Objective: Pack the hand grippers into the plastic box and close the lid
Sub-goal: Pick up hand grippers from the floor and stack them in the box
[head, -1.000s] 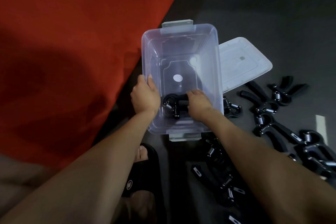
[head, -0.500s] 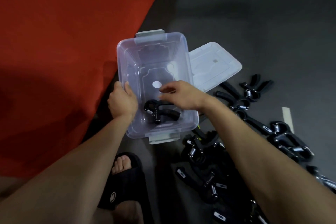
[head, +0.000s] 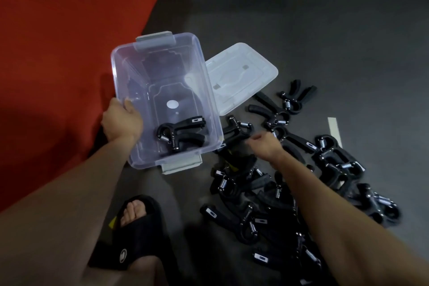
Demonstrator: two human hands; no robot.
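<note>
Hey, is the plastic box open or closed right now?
Open. The plastic box has no cover on it; its lid lies on the floor beside its right wall, and one hand gripper shows inside.

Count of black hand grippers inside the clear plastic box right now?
1. A single black hand gripper lies at the near end of the clear plastic box. The rest are scattered on the floor outside.

Just one view here, a wide-angle head cam looking steeply down at the dark grey floor point(head: 325, 18) from about standing or crouching height. Both forearms run in from the bottom edge, so it sits close. The clear plastic box with grey latches point(head: 120, 72) lands near centre, the red mat point(head: 58, 42) fills 9 to 11 o'clock, and a foot in a black slide sandal point(head: 137, 227) sits around 6 to 7 o'clock. Edges bend a bit from the lens.
</note>
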